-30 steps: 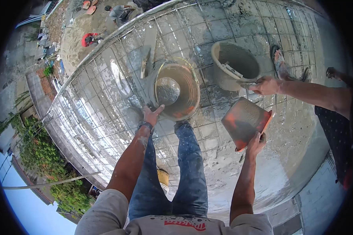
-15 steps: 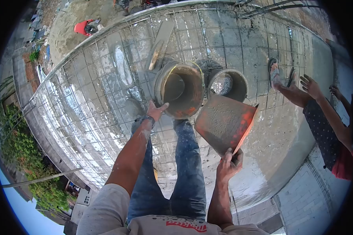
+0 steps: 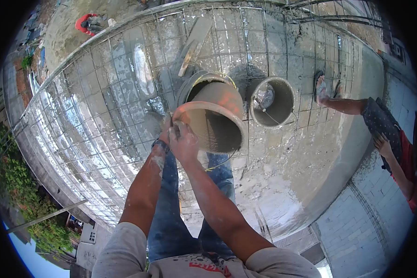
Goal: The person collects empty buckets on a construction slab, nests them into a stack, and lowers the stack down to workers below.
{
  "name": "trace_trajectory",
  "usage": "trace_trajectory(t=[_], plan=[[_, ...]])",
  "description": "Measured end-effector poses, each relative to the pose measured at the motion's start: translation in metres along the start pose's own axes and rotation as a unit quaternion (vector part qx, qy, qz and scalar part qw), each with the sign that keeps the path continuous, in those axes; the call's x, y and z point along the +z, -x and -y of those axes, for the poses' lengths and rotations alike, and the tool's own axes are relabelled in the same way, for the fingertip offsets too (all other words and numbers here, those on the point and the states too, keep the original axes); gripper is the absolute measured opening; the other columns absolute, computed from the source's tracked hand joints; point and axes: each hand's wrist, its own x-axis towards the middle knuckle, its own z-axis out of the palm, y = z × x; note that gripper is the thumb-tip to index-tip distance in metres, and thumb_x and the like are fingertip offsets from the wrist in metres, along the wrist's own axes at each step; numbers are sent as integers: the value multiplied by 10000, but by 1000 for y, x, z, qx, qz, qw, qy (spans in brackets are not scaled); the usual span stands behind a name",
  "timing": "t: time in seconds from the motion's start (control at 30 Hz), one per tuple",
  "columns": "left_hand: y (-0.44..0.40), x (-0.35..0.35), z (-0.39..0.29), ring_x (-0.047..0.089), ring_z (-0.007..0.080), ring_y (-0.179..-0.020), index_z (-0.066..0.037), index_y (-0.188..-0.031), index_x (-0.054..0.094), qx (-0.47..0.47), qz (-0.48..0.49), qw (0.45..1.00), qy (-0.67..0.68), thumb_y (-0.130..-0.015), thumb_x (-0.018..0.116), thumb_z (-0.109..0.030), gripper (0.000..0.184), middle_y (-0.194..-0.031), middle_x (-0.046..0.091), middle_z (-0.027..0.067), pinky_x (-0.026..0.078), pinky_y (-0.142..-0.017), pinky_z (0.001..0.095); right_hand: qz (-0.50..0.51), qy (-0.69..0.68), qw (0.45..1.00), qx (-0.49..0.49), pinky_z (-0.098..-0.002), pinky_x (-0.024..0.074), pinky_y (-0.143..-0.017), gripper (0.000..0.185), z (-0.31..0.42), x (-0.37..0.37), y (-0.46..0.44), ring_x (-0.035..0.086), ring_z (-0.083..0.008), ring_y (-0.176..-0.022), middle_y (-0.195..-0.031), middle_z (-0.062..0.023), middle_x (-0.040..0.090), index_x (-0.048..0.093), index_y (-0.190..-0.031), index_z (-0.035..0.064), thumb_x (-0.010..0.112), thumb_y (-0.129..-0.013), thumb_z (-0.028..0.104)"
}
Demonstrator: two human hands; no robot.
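A tilted grey bucket with orange patches (image 3: 229, 98) has its mouth facing me, with wet grey residue inside. My left hand (image 3: 164, 133) is closed at its left rim, partly hidden behind my right hand. My right hand (image 3: 185, 141) is also closed on that rim, beside the left. Behind the tilted bucket stands another bucket (image 3: 184, 90), mostly covered by it, with a yellow cord at its edge. A third bucket (image 3: 289, 99) stands upright to the right, with grey material inside.
A wooden float or board (image 3: 195, 44) lies on the rebar mesh (image 3: 306, 58) over wet concrete. A co-worker's leg (image 3: 347, 105) and hand (image 3: 383, 144) are at the right. Another person in red (image 3: 83, 24) is beyond the raised edge at top left.
The bucket in my right hand has moved left and turned, its mouth now towards me. My right hand has come beside my left. The co-worker's hand has drawn away from the right bucket.
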Motion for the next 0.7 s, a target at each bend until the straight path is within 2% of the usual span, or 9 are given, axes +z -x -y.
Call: trace_trajectory(t=[0.1,0.13,0.2,0.23,0.37,0.43,0.5,0.6,0.7], plan=[[-13,-9,20,503,280,-1265,-39,-1462,317,-35,-1,989,146,-984,452,-518,690,-1429,434,125,440,-1024,366,-82,-43,993,-72,-460,494,-848,356,-3,-55,15,595,-390,-1017,-1121,-214,588,594,-1169,27,682,-843,138],[-10,1,15,499,269,-1270,-37,-1478,280,-25,-31,994,104,-980,477,-499,708,-1435,429,117,440,-1028,363,-138,-51,982,-115,-469,473,-905,426,-10,-78,15,557,-397,-1092,-1180,-229,554,564,-1225,24,696,-830,112],[6,30,6,492,245,-1280,-32,-1509,205,-1,-100,995,16,-971,526,-462,759,-1448,417,100,441,-1036,356,-166,45,984,-52,-486,394,-1011,583,-12,-129,15,430,-409,-1234,-1304,-253,445,465,-1346,7,716,-830,109],[-8,15,36,491,227,-1273,-48,-1525,119,91,-92,989,-68,-936,625,-341,830,-1442,427,97,451,-1024,342,-188,56,981,2,-497,349,-1037,623,-24,-141,14,388,-418,-1263,-1338,-269,406,440,-1366,-4,717,-839,179],[15,19,43,631,156,-967,-23,-1259,559,130,-257,905,-313,-851,713,-246,490,-1076,676,86,511,-836,322,-140,-64,985,77,-442,366,-1054,652,-81,-153,5,435,-345,-1259,-1326,-223,464,410,-1394,-34,712,-883,234],[45,33,24,634,146,-824,-21,-1121,626,136,-290,887,-333,-843,717,-245,369,-928,692,73,513,-750,328,-37,-200,972,118,-413,383,-1042,632,-97,-161,3,488,-300,-1220,-1309,-204,508,417,-1386,-42,699,-900,247],[68,46,5,629,144,-675,-22,-1040,658,118,-272,887,-355,-848,708,-250,302,-800,693,65,515,-645,335,-56,-234,965,105,-383,399,-1024,596,-120,-169,-6,521,-267,-1177,-1290,-183,538,422,-1377,-54,670,-925,246],[75,57,1,646,164,-666,4,-1053,647,96,-249,838,-476,-858,699,-260,332,-782,694,89,530,-641,344,-110,-214,964,115,-378,412,-1007,542,-163,-198,-21,526,-270,-1173,-1285,-184,538,437,-1360,-59,628,-952,243],[37,39,37,665,211,-813,41,-1102,615,28,-353,845,-401,-865,690,-275,402,-901,691,151,533,-747,346,-171,-106,973,116,-452,398,-1013,564,-181,-243,-48,501,-349,-1201,-1283,-223,515,464,-1341,-39,662,-916,274]])
